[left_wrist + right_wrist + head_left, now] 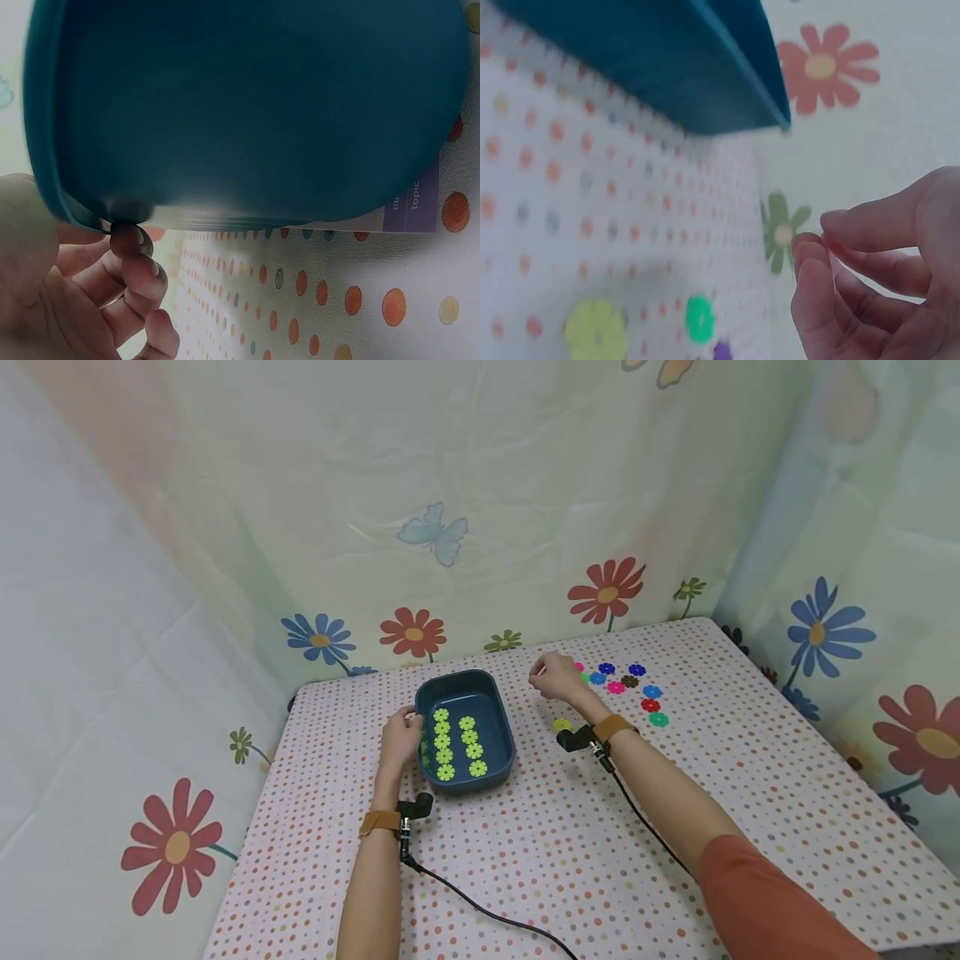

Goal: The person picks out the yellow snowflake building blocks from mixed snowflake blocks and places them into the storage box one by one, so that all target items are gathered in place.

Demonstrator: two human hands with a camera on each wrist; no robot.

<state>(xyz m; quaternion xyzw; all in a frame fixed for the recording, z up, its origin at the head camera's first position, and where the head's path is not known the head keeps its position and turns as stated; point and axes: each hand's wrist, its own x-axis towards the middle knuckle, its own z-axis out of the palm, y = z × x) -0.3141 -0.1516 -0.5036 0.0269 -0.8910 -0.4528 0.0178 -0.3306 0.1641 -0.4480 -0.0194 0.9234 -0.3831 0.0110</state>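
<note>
A dark blue tub (504, 718) stands on the dotted tablecloth, with several yellow-green flower-shaped pieces (444, 741) in two rows inside. My left hand (400, 739) holds its left rim; in the left wrist view, thumb and fingers pinch the tub edge (45, 135). My right hand (557, 677) is above the table, right of the tub and apart from it. Its fingers are curled, the thumb tip against the index finger, and nothing shows between them in the right wrist view. A loose yellow flower piece (562, 724) lies below that hand.
Several flower pieces in blue, pink, red, brown and green, including a red one (650, 704), lie right of my right hand, which partly hides some. A purple printed label (411, 199) shows under the tub. Cables from both wrist cameras trail over the tablecloth (480, 860). A floral curtain (510, 593) hangs behind.
</note>
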